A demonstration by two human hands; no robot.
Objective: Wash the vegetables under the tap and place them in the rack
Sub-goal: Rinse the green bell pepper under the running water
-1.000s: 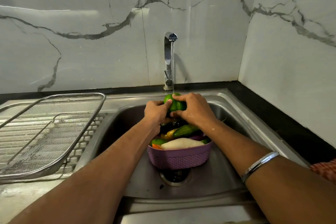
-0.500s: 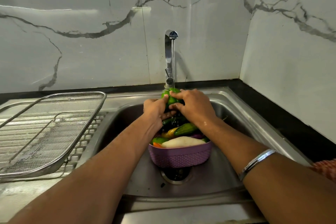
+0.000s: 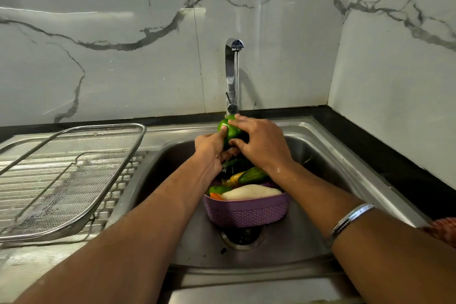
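Observation:
Both hands hold a green capsicum [image 3: 230,129] under the thin stream running from the chrome tap [image 3: 232,76]. My left hand [image 3: 212,149] grips it from the left with the thumb on top. My right hand [image 3: 261,143] wraps it from the right, its fingers curled over the top and side. Below them a purple basket [image 3: 246,210] stands in the steel sink [image 3: 318,168], holding a white radish [image 3: 251,192], a cucumber [image 3: 254,175], and other green, yellow and orange vegetables. The wire mesh rack [image 3: 64,175] lies on the drainboard at left with nothing in it.
The sink drain [image 3: 243,236] lies just in front of the basket. A black counter strip [image 3: 385,160] runs along the marble walls behind and to the right. The ribbed drainboard [image 3: 19,163] lies under the rack.
Both hands have lifted the capsicum a little higher toward the tap outlet and turned it in the stream. The basket and rack have not moved.

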